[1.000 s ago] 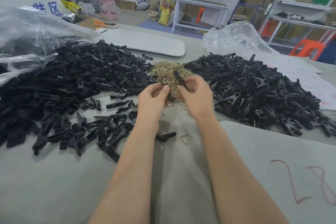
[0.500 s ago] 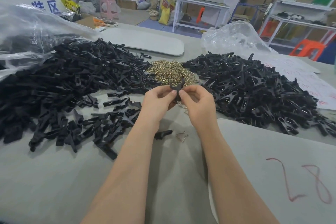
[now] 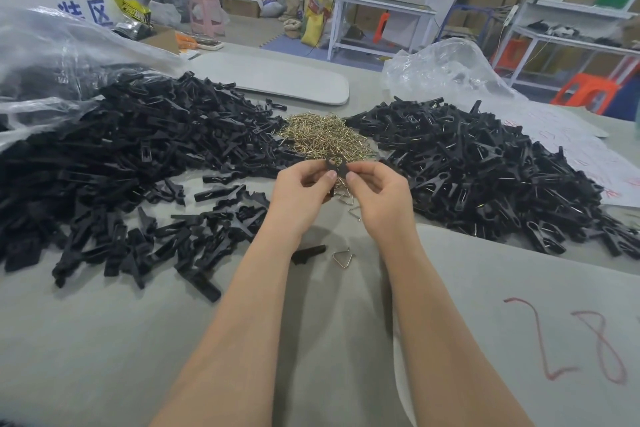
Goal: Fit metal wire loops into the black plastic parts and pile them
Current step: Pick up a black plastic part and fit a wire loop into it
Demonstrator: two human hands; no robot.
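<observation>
Both hands meet above the table's middle and pinch one black plastic part (image 3: 336,166) between them. My left hand (image 3: 300,190) holds its left side with thumb and fingers; my right hand (image 3: 377,191) pinches its right side. Whether a wire loop sits in the part is hidden by the fingers. Just beyond lies a heap of brass wire loops (image 3: 323,139). A large pile of black parts (image 3: 131,156) spreads on the left, and a second pile of black parts (image 3: 485,170), many with wire showing, fills the right.
A lone black part (image 3: 308,253) and a loose wire loop (image 3: 343,257) lie on the grey table between my forearms. Clear plastic bags sit at far left (image 3: 52,55) and behind the right pile (image 3: 446,69). A grey board (image 3: 519,322) marked in red covers the near right.
My hands drew back from the wire heap toward me and closed together on the black part, turning it between the fingertips. The piles have not moved.
</observation>
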